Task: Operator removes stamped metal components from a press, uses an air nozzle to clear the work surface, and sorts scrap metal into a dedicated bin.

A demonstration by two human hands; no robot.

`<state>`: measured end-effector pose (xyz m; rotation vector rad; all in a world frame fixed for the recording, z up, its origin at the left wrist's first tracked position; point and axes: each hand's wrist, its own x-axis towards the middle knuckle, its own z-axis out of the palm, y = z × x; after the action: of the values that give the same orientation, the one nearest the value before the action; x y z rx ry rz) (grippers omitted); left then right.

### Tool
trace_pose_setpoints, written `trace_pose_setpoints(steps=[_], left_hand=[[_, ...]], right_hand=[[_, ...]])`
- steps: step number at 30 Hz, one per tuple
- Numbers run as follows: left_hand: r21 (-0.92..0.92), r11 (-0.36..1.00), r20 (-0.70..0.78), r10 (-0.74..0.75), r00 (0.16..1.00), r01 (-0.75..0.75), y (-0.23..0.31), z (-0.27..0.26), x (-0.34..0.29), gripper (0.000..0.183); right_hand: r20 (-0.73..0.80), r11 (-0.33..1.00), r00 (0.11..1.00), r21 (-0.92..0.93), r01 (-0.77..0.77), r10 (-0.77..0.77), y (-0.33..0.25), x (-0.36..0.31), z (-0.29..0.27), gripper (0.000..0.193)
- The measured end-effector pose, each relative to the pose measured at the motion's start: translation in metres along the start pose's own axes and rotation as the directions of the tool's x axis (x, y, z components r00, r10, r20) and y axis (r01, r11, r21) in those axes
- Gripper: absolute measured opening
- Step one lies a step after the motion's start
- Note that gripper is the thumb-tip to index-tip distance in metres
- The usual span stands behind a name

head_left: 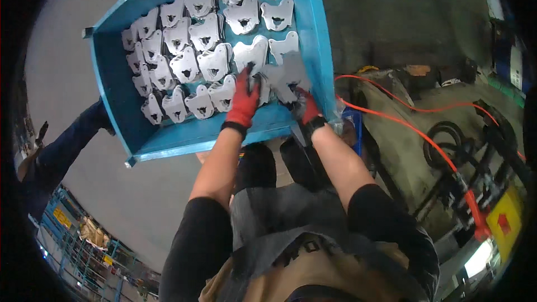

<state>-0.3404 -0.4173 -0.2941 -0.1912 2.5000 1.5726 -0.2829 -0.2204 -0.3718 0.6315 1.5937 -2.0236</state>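
Observation:
My right hand point(307, 107), in a red and black glove, grips a flat grey metal plate point(286, 76) by its near edge. The plate is slightly blurred and sits above the near right part of a blue bin point(210, 141). My left hand point(244, 100), gloved the same way, reaches over the bin's near wall with its fingers stretched out and apart. Its fingertips are at a stack of notched metal plates point(250, 51); whether they press on it I cannot tell. More stacks of the same plates point(214, 62) stand in rows across the bin.
An orange-red hose point(403, 122) runs along the right to a red handle point(476, 215), near black coiled tubing point(444, 140). A yellow sign point(505, 221) stands at the lower right. Another person's dark-clothed limb point(70, 145) is left of the bin. Blue racks point(92, 254) stand lower left.

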Motion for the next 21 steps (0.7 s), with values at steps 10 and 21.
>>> trace_pose_setpoints(steps=[10, 21], left_hand=[[0.505, 0.851, 0.015, -0.180, 0.983, 0.148, -0.106, -0.053, -0.122, 0.044], [0.613, 0.788, 0.127, -0.166, 0.978, 0.055, -0.113, -0.052, -0.127, 0.062]], right_hand=[[-0.296, 0.872, 0.905, 0.470, -0.140, 0.305, 0.066, 0.187, -0.027, 0.023], [-0.555, 0.940, 0.829, 0.315, 0.133, 0.068, 0.163, 0.257, -0.039, 0.023]])
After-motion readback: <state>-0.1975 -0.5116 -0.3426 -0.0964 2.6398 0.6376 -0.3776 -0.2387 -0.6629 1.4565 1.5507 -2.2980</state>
